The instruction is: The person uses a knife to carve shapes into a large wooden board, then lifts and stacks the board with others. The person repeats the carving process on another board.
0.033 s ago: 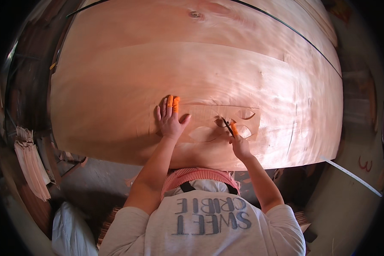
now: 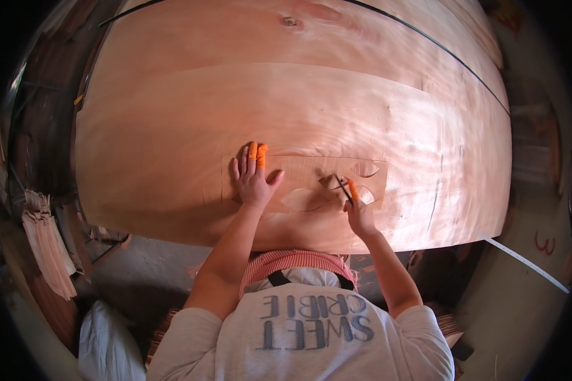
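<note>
My left hand (image 2: 253,184) lies flat with spread fingers on the left part of a thin rectangular veneer piece (image 2: 286,171). Orange covers wrap two of its fingers. In my right hand (image 2: 360,216), which has an orange cover on one finger, is a slim dark knife (image 2: 343,186), pointing up and to the left. Leaf-shaped openings are cut in the veneer piece, among them one (image 2: 365,169) at the upper right. Beside the knife, a small loose-looking veneer scrap (image 2: 330,183) shows, partly hidden by the hand. Under everything spreads a large wood veneer sheet (image 2: 171,127).
A dark strap or cord (image 2: 435,43) crosses the far side of the sheets. A pale ruler-like strip (image 2: 527,262) juts out at the right edge. Bundled veneer strips (image 2: 47,247) hang at the left, above a white sack (image 2: 108,346) at the lower left.
My right hand and the knife have shifted slightly right and nearer to me. The small veneer scrap by the blade now shows more. My left hand stays in place.
</note>
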